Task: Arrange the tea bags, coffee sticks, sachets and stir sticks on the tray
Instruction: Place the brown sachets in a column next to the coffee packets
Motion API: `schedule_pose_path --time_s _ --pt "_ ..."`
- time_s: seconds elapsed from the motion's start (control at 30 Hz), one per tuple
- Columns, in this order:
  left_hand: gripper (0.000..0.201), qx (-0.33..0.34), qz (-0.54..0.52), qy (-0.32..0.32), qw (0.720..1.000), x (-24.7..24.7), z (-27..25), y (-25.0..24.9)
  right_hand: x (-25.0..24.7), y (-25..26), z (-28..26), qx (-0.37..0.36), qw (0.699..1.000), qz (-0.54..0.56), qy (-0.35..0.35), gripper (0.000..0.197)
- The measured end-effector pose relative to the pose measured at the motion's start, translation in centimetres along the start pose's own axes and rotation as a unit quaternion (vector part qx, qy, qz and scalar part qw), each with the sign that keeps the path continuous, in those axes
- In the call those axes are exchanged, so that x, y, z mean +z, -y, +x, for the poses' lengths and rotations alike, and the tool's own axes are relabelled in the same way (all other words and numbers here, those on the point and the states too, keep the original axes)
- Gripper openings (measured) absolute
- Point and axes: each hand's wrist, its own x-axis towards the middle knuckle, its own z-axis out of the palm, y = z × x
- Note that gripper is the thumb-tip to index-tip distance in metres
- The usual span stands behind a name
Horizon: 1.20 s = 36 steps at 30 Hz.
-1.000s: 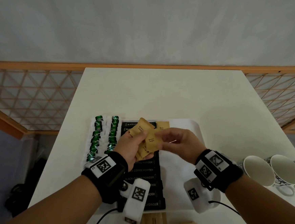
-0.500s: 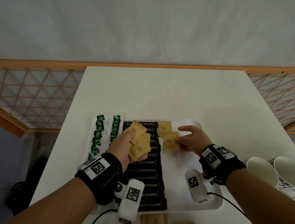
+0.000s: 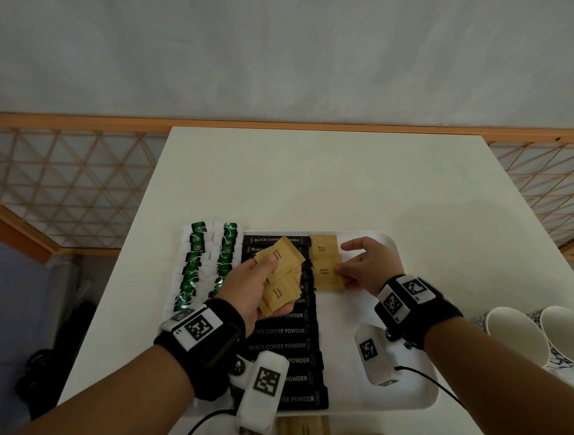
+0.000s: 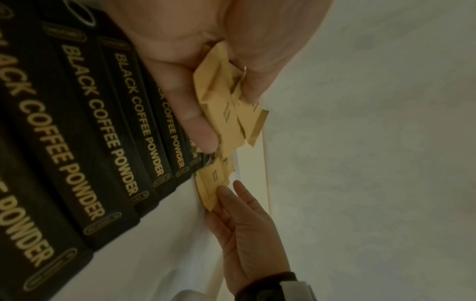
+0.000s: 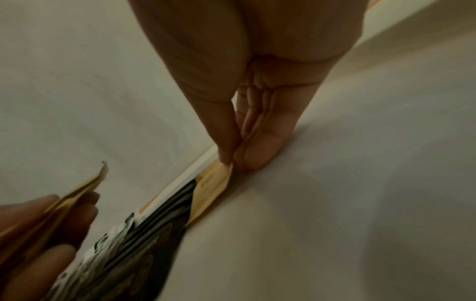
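White tray [image 3: 414, 372] has green tea bags [image 3: 210, 261] far left, black coffee sticks [image 3: 289, 346] mid, two brown sugar sachets [image 3: 325, 260] beside them.

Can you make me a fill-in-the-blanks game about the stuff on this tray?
1. The left hand holds a bunch of brown ____ sachets.
2. The long black sticks on the tray say BLACK ____ POWDER.
3. The right hand pinches a sachet lying just ____ the first sachet in that column.
4. The tea bags have ____ labels.

Missing words: sugar; coffee; below; green
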Motion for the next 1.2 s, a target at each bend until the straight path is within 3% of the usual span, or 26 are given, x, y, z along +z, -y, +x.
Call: schedule_pose_path --time_s 0.17,0.3,0.47,0.63,0.83,0.93,1.0,1.1,1.2 --pt "0.02 -0.012 0.01 0.005 1.0 0.3 -0.2 0.1 0.0 -0.1 0.0 -0.023 0.997 -0.059 -0.033 0.033" --pt "0.02 -0.002 0.016 0.013 1.0 0.4 -0.3 0.3 0.0 0.6 -0.8 -0.087 0.994 -0.033 -0.057 0.016" --pt "0.017 0.012 0.039 0.015 0.999 0.8 -0.6 0.6 1.2 2.7 -2.7 -0.085 0.993 0.059 0.053 0.013" --pt "0.018 0.037 0.074 0.026 0.996 1.0 -1.0 0.7 1.7 3.4 -3.2 -0.122 0.988 0.05 0.081 0.017" --pt "0.016 0.026 0.036 0.006 0.999 1.0 -1.1 0.7 1.1 3.5 -3.9 -0.044 0.988 0.063 0.134 0.02" --pt "0.012 0.015 0.058 0.031 0.998 1.0 -1.4 0.7 0.8 3.3 -4.1 -0.031 0.984 0.145 0.102 0.006" --pt "0.008 0.004 0.055 0.044 0.998 1.0 -1.5 0.7 0.3 3.3 -3.9 -0.028 0.978 0.195 0.063 0.009" --pt "0.019 -0.01 0.018 0.036 0.999 0.5 -1.3 0.3 -1.0 3.1 -3.3 -0.031 0.99 0.138 0.023 0.019" --pt "0.031 -0.003 -0.019 0.046 0.999 -0.1 -1.0 -0.4 -1.9 2.3 -3.0 -0.017 0.998 0.019 0.056 0.022"
